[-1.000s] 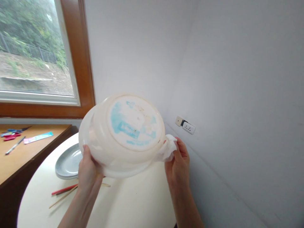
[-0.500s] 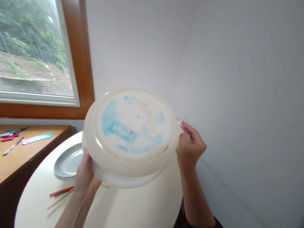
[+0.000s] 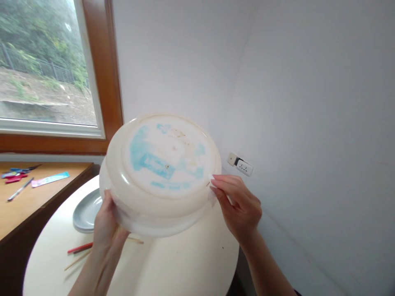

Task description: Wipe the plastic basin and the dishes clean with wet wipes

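Note:
I hold a large white plastic bowl (image 3: 160, 172) up in the air, its underside turned toward me, with a faded blue print and brownish marks on the base. My left hand (image 3: 106, 222) grips the bowl's lower left rim. My right hand (image 3: 239, 203) presses its fingers against the bowl's right edge, with a bit of white tissue (image 3: 212, 193) under the fingertips, mostly hidden.
Below the bowl is a round white table (image 3: 173, 263) with a grey plate (image 3: 84, 211) and red and wooden sticks (image 3: 78, 248). A wooden desk (image 3: 27, 197) at left carries pens and a strip. A wall socket (image 3: 240, 164) sits low on the right wall.
The bowl has tilted and shifted slightly left. My right hand came from behind the right rim to its front edge, fingers now stretched along it with the tissue.

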The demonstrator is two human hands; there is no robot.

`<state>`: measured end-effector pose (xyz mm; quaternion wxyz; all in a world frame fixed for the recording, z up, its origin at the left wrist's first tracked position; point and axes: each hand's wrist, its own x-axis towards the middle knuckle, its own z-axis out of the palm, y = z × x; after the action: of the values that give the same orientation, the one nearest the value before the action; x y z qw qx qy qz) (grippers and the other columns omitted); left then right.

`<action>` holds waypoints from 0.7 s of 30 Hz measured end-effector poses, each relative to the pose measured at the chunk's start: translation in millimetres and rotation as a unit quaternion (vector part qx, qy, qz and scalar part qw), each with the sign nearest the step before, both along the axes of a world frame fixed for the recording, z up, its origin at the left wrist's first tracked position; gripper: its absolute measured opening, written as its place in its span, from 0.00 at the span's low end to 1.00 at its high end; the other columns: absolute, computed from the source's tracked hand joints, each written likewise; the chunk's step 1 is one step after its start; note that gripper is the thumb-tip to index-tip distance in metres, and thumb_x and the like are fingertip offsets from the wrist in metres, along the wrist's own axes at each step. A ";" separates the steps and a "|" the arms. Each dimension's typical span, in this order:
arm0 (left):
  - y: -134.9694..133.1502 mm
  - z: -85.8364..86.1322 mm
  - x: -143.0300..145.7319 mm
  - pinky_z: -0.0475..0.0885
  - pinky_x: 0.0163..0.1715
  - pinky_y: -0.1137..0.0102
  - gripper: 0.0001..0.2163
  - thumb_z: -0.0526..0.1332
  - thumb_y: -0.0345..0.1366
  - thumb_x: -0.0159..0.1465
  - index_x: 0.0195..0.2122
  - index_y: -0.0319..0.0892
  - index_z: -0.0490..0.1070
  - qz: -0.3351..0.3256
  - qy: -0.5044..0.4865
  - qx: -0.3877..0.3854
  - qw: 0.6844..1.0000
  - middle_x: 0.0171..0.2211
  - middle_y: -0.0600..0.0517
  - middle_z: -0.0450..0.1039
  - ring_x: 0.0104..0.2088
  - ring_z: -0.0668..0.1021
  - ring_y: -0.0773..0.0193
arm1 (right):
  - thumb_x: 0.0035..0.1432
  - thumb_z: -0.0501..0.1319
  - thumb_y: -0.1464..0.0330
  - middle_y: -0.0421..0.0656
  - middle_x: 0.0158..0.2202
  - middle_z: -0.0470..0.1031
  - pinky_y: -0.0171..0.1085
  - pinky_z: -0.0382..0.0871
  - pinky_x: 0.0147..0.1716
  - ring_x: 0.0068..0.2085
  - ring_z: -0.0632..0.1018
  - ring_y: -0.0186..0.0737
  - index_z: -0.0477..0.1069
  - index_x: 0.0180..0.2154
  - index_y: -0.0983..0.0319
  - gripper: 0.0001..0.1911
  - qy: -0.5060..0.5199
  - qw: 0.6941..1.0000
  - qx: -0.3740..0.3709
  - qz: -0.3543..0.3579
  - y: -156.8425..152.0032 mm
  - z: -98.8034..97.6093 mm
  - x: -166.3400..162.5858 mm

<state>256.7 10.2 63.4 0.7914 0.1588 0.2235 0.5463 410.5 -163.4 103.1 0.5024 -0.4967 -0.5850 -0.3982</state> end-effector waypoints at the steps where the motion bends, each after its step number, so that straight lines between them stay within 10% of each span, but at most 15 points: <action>1: 0.6 0.1 -0.6 0.75 0.36 0.78 0.15 0.48 0.29 0.66 0.44 0.45 0.73 0.000 0.004 0.004 1.000 0.27 0.55 0.79 0.27 0.79 0.69 | 0.52 0.61 0.79 0.42 0.36 0.77 0.42 0.73 0.37 0.38 0.77 0.39 0.71 0.41 0.57 0.15 -0.006 1.000 -0.022 -0.001 -2.1 3.0 3.8; 11: -6.3 1.9 -0.3 0.73 0.38 0.78 0.14 0.49 0.32 0.66 0.44 0.44 0.73 0.013 0.019 0.002 1.000 0.27 0.56 0.78 0.28 0.78 0.72 | 0.53 0.61 0.72 0.43 0.28 0.76 0.35 0.72 0.29 0.30 0.77 0.38 0.70 0.32 0.62 0.02 -0.036 0.981 -0.100 -0.164 -5.8 30.1 27.6; 21: -9.7 -1.1 4.5 0.74 0.35 0.80 0.13 0.50 0.32 0.66 0.38 0.41 0.75 0.012 0.023 0.014 1.000 0.27 0.55 0.78 0.27 0.77 0.73 | 0.58 0.52 0.76 0.44 0.34 0.75 0.36 0.73 0.36 0.37 0.76 0.37 0.67 0.39 0.60 0.09 -0.027 0.984 -0.171 -0.047 -3.8 8.4 -15.5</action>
<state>261.2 0.5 62.3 0.7771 0.1797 0.2362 0.5550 395.0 -167.2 111.6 0.3753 -0.5912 -0.6338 -0.3286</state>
